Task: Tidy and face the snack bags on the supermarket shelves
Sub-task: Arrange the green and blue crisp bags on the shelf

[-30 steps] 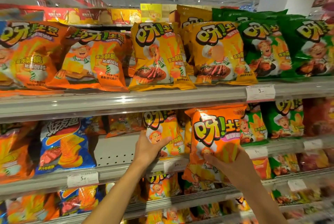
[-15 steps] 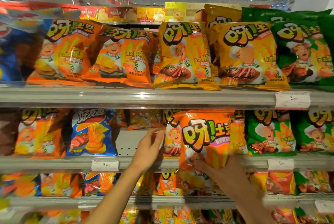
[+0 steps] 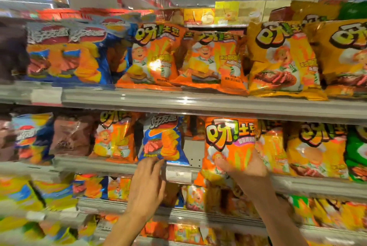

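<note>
Right hand (image 3: 245, 174), lower right of centre, gripping orange bag (image 3: 228, 144) by its lower part, thumb across the front and fingers curled round the right edge; bag upright, face forward, at the front of middle shelf (image 3: 111, 166), its bottom hanging just below the shelf edge. Left hand (image 3: 148, 178), lower centre, raised to blue bag (image 3: 163, 142), fingertips at the bag's bottom edge, fingers bent; whether pinching or merely touching, cannot tell through the blur. Blue bag standing on the same shelf, left of the orange bag, tilted slightly, with a bare strip of grey back panel (image 3: 193, 152) between the two. Price tag (image 3: 178, 174) on the shelf edge just below that gap, between the hands. Yellow bags (image 3: 309, 150) just right of the orange bag, a green bag (image 3: 357, 156) at the right edge of the frame. Top shelf (image 3: 198, 102) across the middle of the frame, bearing blue bags at the left, two orange bags at centre, yellow bags at the right. Lower shelves at the bottom of the frame crowded with more bags, heavily blurred.
</note>
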Tool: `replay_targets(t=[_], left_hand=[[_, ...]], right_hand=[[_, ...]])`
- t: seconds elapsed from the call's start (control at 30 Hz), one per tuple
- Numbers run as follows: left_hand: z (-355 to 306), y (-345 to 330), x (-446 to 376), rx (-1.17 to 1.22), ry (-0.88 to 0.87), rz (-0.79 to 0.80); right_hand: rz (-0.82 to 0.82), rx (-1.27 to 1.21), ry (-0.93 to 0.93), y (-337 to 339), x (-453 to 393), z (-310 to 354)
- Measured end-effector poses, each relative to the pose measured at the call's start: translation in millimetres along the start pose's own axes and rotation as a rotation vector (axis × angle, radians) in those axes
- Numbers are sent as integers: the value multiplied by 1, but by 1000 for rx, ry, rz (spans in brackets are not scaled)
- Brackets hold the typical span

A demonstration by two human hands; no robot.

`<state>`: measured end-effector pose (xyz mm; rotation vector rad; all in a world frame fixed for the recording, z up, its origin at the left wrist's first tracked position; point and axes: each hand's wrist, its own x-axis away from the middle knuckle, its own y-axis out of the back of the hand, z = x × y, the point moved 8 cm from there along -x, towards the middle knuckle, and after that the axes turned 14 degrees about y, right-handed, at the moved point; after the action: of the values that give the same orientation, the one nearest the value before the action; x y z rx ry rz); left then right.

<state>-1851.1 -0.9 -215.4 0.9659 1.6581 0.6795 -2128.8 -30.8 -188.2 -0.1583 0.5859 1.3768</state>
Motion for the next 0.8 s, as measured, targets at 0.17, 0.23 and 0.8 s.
replay_targets(t=[0.17, 0.23, 0.8], left_hand=[[11, -20, 0, -153, -56, 62], [11, -20, 1, -149, -50, 50], [9, -24, 5, -96, -18, 19]], right_hand=[[-65, 130, 21, -29, -36, 3], [-69, 125, -8, -35, -49, -1], [179, 85, -191, -52, -62, -42]])
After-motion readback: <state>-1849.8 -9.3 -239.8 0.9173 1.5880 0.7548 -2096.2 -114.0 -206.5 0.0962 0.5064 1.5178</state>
